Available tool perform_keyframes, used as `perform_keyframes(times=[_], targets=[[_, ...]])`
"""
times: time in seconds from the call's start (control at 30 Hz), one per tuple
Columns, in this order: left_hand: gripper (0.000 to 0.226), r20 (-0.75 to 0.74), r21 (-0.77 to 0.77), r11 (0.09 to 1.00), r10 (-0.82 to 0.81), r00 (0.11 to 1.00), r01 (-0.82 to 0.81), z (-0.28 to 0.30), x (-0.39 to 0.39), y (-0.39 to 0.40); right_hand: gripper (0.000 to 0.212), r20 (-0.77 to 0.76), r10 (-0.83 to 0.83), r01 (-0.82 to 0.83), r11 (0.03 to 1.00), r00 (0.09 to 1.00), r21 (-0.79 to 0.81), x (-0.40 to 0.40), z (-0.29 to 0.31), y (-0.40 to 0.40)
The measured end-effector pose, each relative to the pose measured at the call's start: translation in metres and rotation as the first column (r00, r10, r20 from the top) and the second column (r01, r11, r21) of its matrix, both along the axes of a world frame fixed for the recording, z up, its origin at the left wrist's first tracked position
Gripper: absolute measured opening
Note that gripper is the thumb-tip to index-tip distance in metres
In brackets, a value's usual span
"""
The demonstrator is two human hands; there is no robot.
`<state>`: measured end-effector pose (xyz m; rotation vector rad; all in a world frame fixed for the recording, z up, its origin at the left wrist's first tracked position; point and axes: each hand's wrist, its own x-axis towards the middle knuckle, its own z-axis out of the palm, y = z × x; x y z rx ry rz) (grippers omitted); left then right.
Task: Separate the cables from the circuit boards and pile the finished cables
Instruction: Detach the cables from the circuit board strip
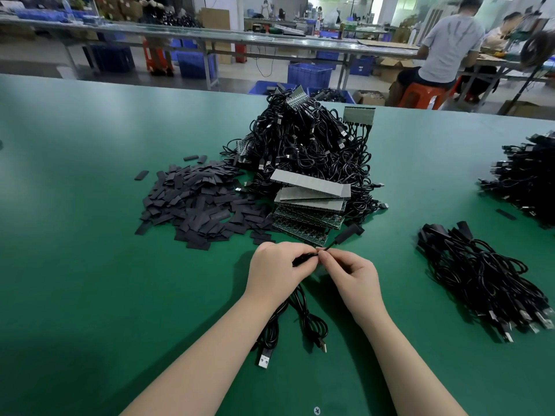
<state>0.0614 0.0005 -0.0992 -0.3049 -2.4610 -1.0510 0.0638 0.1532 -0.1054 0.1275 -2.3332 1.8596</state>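
My left hand (277, 270) grips a black cable (303, 304) near its end, and my right hand (351, 273) pinches the same cable just beside it. A black sleeve (348, 233) sits on the cable tip past my fingers. The cable's loops and two USB plugs (265, 360) lie on the green table (90, 250) below my wrists. A stack of green circuit boards (309, 217) lies directly behind my hands. Behind that rises a big heap of cables attached to boards (306, 145). A pile of separated cables (480, 277) lies at the right.
A spread of flat black sleeves (198, 199) covers the table left of the boards. Another cable heap (525, 175) sits at the far right edge. Beyond the table are benches, blue crates (309, 75) and a seated person (444, 52).
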Motion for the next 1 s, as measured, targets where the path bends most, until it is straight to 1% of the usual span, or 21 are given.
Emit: perform_keyframes(times=[0.1, 0.17, 0.23, 0.3, 0.37, 0.4, 0.43, 0.47, 0.5, 0.53, 0.57, 0.6, 0.63, 0.67, 0.73, 0.77, 0.8, 0.83, 0.93, 0.97, 1.0], targets=[[0.019, 0.018, 0.022, 0.999, -0.047, 0.999, 0.047, 0.001, -0.001, -0.002, 0.023, -0.027, -0.02, 0.019, 0.999, 0.999, -0.043, 0.001, 0.002, 0.001], [0.035, -0.001, 0.02, 0.998, -0.056, 0.998, 0.056, 0.003, -0.002, -0.001, 0.022, -0.018, -0.098, 0.095, 0.986, 0.995, -0.141, 0.001, 0.003, 0.003], [0.047, -0.011, 0.021, 1.0, -0.023, 1.0, 0.023, 0.004, -0.003, -0.001, 0.019, 0.069, -0.194, 0.206, 0.913, 0.979, -0.352, -0.002, 0.008, 0.01], [0.045, 0.015, 0.038, 0.999, 0.02, 1.0, -0.021, 0.003, -0.004, -0.003, 0.016, 0.143, -0.236, 0.276, 0.813, 0.961, -0.513, -0.008, 0.018, 0.023], [0.04, 0.056, 0.058, 0.997, 0.047, 0.997, -0.05, 0.001, -0.006, -0.005, 0.015, 0.107, -0.303, 0.306, 0.751, 0.947, -0.584, -0.014, 0.035, 0.041], [0.038, 0.07, 0.067, 0.996, 0.048, 0.996, -0.053, 0.0, -0.006, -0.005, 0.016, 0.068, -0.364, 0.332, 0.738, 0.929, -0.588, -0.016, 0.045, 0.054], [0.038, 0.077, 0.072, 0.996, 0.045, 0.996, -0.05, 0.001, -0.006, -0.005, 0.017, 0.025, -0.432, 0.371, 0.743, 0.902, -0.557, -0.018, 0.056, 0.068], [0.038, 0.078, 0.073, 0.996, 0.041, 0.996, -0.047, 0.001, -0.005, -0.004, 0.017, -0.024, -0.493, 0.421, 0.767, 0.87, -0.484, -0.019, 0.067, 0.084], [0.038, 0.075, 0.071, 0.996, 0.041, 0.996, -0.046, 0.002, -0.004, -0.004, 0.016, -0.081, -0.541, 0.478, 0.796, 0.837, -0.371, -0.019, 0.078, 0.101], [0.037, 0.07, 0.07, 0.996, 0.045, 0.997, -0.05, 0.002, -0.004, -0.003, 0.016, -0.144, -0.574, 0.542, 0.813, 0.806, -0.214, -0.02, 0.087, 0.119], [0.035, 0.068, 0.071, 0.996, 0.052, 0.996, -0.057, 0.001, -0.004, -0.003, 0.02, -0.205, -0.587, 0.597, 0.802, 0.783, -0.018, -0.021, 0.095, 0.135], [0.032, 0.07, 0.074, 0.995, 0.061, 0.996, -0.067, 0.0, -0.005, -0.004, 0.024, -0.251, -0.582, 0.629, 0.752, 0.774, 0.197, -0.024, 0.101, 0.151], [0.03, 0.079, 0.08, 0.994, 0.073, 0.994, -0.079, -0.001, -0.006, -0.004, 0.028, -0.272, -0.566, 0.627, 0.672, 0.778, 0.394, -0.026, 0.104, 0.165], [0.029, 0.091, 0.088, 0.992, 0.085, 0.992, -0.094, -0.001, -0.006, -0.004, 0.03, -0.268, -0.554, 0.597, 0.584, 0.789, 0.55, -0.029, 0.103, 0.177], [0.028, 0.113, 0.106, 0.987, 0.109, 0.988, -0.121, -0.002, -0.006, -0.005, 0.029, -0.214, -0.557, 0.502, 0.436, 0.802, 0.746, -0.032, 0.094, 0.19], [0.029, 0.119, 0.11, 0.985, 0.117, 0.986, -0.13, -0.002, -0.006, -0.005, 0.028, -0.175, -0.566, 0.445, 0.383, 0.806, 0.81, -0.031, 0.086, 0.194], [0.029, 0.12, 0.11, 0.985, 0.12, 0.985, -0.133, -0.002, -0.006, -0.005, 0.028, -0.134, -0.574, 0.39, 0.352, 0.808, 0.851, -0.03, 0.077, 0.197], [0.029, 0.12, 0.108, 0.985, 0.121, 0.985, -0.134, -0.002, -0.006, -0.005, 0.029, -0.099, -0.583, 0.355, 0.344, 0.807, 0.869, -0.029, 0.069, 0.2], [0.029, 0.125, 0.106, 0.984, 0.127, 0.984, -0.141, -0.003, -0.007, -0.005, 0.033, -0.035, -0.615, 0.354, 0.406, 0.788, 0.843, -0.028, 0.057, 0.205], [0.029, 0.133, 0.11, 0.984, 0.127, 0.983, -0.142, -0.003, -0.007, -0.005, 0.033, -0.034, -0.626, 0.355, 0.396, 0.779, 0.847, -0.029, 0.057, 0.204], [0.029, 0.145, 0.117, 0.983, 0.127, 0.981, -0.144, -0.004, -0.008, -0.005, 0.033, -0.066, -0.634, 0.359, 0.346, 0.77, 0.867, -0.03, 0.059, 0.201]])
